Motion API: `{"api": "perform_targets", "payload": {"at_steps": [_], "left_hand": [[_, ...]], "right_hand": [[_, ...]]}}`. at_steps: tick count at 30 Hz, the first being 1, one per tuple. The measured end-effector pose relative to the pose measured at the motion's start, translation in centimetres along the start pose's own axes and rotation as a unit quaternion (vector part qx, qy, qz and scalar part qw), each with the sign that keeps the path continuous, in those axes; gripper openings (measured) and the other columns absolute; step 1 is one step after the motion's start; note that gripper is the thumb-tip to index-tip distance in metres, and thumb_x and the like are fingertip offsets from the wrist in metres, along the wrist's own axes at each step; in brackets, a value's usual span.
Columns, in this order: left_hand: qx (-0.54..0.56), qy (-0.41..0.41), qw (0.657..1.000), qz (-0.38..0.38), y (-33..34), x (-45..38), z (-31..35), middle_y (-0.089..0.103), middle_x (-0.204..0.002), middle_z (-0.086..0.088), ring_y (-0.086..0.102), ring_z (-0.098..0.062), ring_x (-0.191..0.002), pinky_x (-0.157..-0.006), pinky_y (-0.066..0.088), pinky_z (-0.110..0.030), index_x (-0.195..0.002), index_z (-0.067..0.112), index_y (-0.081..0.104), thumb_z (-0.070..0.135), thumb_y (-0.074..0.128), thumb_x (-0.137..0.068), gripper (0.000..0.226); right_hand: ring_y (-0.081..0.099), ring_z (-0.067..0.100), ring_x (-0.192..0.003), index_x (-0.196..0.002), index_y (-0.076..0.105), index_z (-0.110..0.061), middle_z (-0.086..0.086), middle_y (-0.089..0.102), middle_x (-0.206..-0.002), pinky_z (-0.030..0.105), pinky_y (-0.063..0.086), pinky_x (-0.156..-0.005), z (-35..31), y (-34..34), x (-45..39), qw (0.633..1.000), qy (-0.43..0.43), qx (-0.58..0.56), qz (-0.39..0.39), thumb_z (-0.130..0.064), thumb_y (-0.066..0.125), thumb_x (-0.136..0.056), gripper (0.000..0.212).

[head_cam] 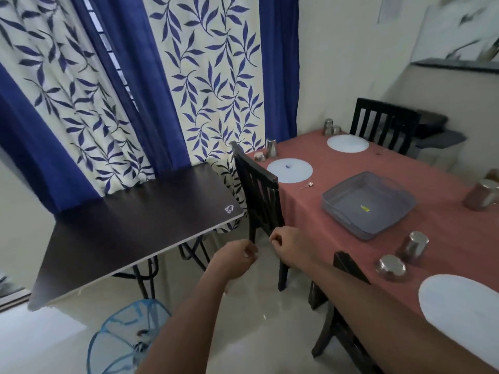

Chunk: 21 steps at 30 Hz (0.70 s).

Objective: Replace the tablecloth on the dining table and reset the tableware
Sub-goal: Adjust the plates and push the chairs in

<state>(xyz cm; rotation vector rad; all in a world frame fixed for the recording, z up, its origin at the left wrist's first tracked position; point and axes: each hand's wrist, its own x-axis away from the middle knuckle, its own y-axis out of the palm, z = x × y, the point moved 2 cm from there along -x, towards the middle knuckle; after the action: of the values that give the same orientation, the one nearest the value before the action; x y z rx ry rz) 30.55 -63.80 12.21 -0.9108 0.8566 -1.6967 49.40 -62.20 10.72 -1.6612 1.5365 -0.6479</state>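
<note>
The dining table on the right wears a reddish-brown tablecloth (437, 168). On it lie white round plates (289, 170) (347, 143) (459, 300), an empty grey tray (337, 203), and several steel tumblers and bowls (271, 147) (414, 245) (391, 267). A small spoon (307, 185) lies beside the tray. My left hand (237, 259) and my right hand (287, 245) hover over the floor left of the table, close together, fingers curled, holding nothing that I can see.
A dark folding side table (135, 225) stands at left before blue leaf-patterned curtains (210, 76). Black wooden chairs (259, 195) (383, 122) (348, 265) are tucked against the dining table. A blue mesh basket (121, 336) sits on the tiled floor.
</note>
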Motion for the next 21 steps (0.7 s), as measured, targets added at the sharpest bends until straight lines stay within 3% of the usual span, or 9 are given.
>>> {"api": "perform_targets", "payload": {"at_steps": [8, 12, 15, 17, 18, 19, 21], "left_hand": [[-0.037, 0.027, 0.997, -0.061, -3.7, -13.7, -3.5, 0.067, -0.114, 0.010, 0.062, -0.013, -0.101, -0.086, 0.051, -0.031, -0.112, 0.033, 0.065, 0.032, 0.058, -0.092, 0.022], [-0.003, 0.058, 0.998, -0.031, -6.7, -20.8, -3.2, 0.069, -0.103, 0.014, 0.065, -0.007, -0.090, -0.086, 0.056, -0.033, -0.108, 0.035, 0.065, 0.034, 0.060, -0.093, 0.015], [0.008, 0.119, 0.992, -0.038, -7.5, -25.4, -1.6, 0.066, -0.099, 0.022, 0.065, 0.001, -0.088, -0.085, 0.058, -0.033, -0.103, 0.040, 0.065, 0.032, 0.061, -0.093, 0.013], [0.047, 0.181, 0.982, -0.007, -8.0, -28.2, 0.5, 0.066, -0.092, 0.025, 0.064, 0.005, -0.083, -0.081, 0.059, -0.029, -0.100, 0.039, 0.066, 0.026, 0.061, -0.092, 0.016], [0.074, 0.209, 0.975, 0.009, -8.3, -29.5, 1.7, 0.067, -0.089, 0.025, 0.065, 0.006, -0.081, -0.078, 0.059, -0.028, -0.099, 0.037, 0.067, 0.023, 0.061, -0.092, 0.017], [0.094, 0.237, 0.967, 0.021, -8.6, -30.8, 2.9, 0.068, -0.089, 0.023, 0.065, 0.005, -0.079, -0.076, 0.059, -0.027, -0.098, 0.036, 0.066, 0.022, 0.061, -0.092, 0.016], [0.110, 0.296, 0.949, 0.007, -8.9, -33.1, 5.5, 0.070, -0.089, 0.021, 0.066, 0.003, -0.076, -0.075, 0.059, -0.026, -0.096, 0.034, 0.067, 0.021, 0.060, -0.092, 0.015]], "right_hand": [[0.060, 0.009, -0.082, -0.092, 0.068, -0.028, -0.009, 0.067, -0.093, 0.028, 0.052, -0.073, 2.4, 2.0, -12.4, 0.999, 0.048, 0.010, 0.001, -0.024, 0.052, -0.092, 0.016], [0.060, 0.006, -0.075, -0.081, 0.065, -0.030, -0.010, 0.066, -0.082, 0.024, 0.047, -0.066, 5.4, 0.6, -18.0, 0.991, 0.126, -0.012, 0.037, -0.023, 0.052, -0.092, 0.019], [0.058, 0.009, -0.068, -0.079, 0.066, -0.023, -0.007, 0.063, -0.075, 0.024, 0.045, -0.060, 8.0, 0.2, -20.3, 0.977, 0.200, -0.009, 0.073, -0.027, 0.050, -0.097, 0.024], [0.056, 0.019, -0.063, -0.078, 0.065, -0.017, 0.002, 0.061, -0.072, 0.030, 0.040, -0.046, 8.8, -0.1, -21.0, 0.978, 0.166, -0.091, 0.084, -0.043, 0.045, -0.103, 0.041], [0.054, 0.022, -0.063, -0.076, 0.063, -0.012, 0.007, 0.055, -0.068, 0.037, 0.039, -0.048, 9.6, 0.1, -21.4, 0.977, 0.110, -0.159, 0.086, -0.044, 0.043, -0.105, 0.048], [0.051, 0.018, -0.059, -0.072, 0.059, -0.005, 0.006, 0.047, -0.062, 0.033, 0.037, -0.048, 10.6, 0.3, -21.7, 0.976, 0.082, -0.175, 0.097, -0.032, 0.045, -0.107, 0.046], [0.052, 0.003, -0.059, -0.070, 0.061, -0.012, -0.006, 0.053, -0.064, 0.021, 0.042, -0.058, 13.7, 0.5, -21.7, 0.958, 0.235, -0.103, 0.130, -0.014, 0.049, -0.098, 0.031]]}}
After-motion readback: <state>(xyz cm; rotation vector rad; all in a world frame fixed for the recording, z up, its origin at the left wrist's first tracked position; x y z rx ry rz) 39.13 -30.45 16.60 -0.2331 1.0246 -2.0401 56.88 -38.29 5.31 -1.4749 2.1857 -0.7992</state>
